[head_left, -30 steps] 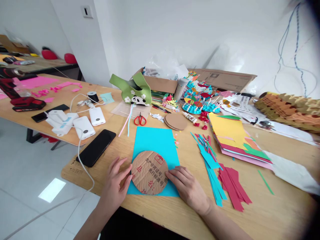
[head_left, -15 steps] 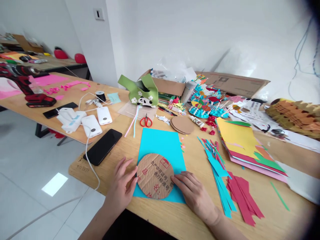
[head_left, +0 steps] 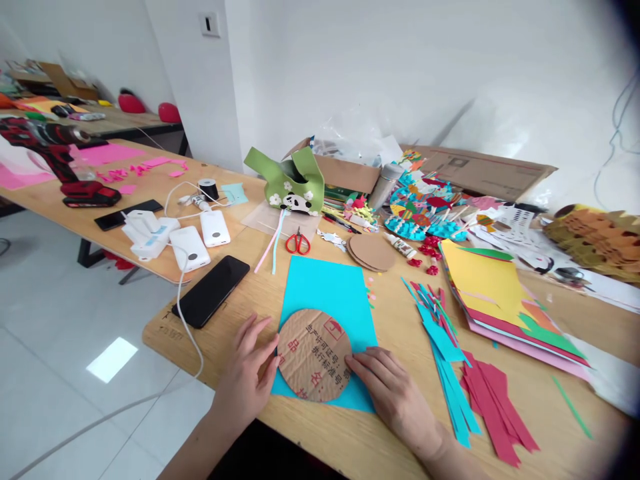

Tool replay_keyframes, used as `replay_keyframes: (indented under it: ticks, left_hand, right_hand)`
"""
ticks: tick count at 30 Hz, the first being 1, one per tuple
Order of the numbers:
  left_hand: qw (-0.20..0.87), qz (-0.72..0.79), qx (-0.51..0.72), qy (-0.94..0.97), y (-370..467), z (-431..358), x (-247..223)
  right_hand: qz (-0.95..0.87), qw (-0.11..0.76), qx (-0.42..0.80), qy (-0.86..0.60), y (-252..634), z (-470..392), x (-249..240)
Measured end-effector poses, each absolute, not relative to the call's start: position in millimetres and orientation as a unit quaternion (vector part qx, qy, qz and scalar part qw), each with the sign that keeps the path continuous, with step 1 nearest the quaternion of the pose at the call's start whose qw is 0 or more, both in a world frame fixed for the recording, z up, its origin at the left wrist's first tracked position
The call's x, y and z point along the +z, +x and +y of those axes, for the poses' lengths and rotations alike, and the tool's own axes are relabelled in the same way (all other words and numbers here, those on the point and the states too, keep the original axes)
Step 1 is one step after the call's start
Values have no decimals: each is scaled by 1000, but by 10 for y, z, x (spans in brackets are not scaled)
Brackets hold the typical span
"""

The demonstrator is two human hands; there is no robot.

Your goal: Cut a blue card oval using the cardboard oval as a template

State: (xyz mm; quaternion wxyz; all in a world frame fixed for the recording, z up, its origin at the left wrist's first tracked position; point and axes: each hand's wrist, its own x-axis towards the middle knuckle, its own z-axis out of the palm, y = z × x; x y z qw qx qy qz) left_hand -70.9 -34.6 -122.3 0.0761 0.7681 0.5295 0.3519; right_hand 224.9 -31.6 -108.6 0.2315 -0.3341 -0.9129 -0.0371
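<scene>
A round cardboard disc (head_left: 315,357) with printed red and black characters lies flat on a sheet of bright blue paper (head_left: 327,283), near the sheet's lower edge. At the disc's left edge, my left hand (head_left: 247,367) has its thumb and index finger against the rim, the other fingers bent. A small dark spot shows there; what it is I cannot make out. From the right, my right hand (head_left: 390,390) pinches the opposite rim, with fingers together and its thumb hidden. Red-handled scissors (head_left: 298,244) and more cardboard discs (head_left: 371,252) lie beyond the sheet.
Blue strips (head_left: 450,373) and red strips (head_left: 495,407) lie right of my hands, below a stack of coloured paper (head_left: 490,280). A black phone (head_left: 213,291), a white cable (head_left: 187,320) and power banks (head_left: 189,248) are on the left. A green felt bag (head_left: 295,183) stands behind.
The whole view has shifted slightly, so things appear a little further right. Both hands stay at the disc's edges, and the disc has hardly moved on the blue paper.
</scene>
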Motion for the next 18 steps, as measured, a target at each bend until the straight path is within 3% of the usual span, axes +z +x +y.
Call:
replay_keyframes:
  ticks: [18]
  left_hand:
    - [76,537,330,772,-703,-363,-1230]
  right_hand:
    - [-914,230,-28,-333,2235,-310,-1055]
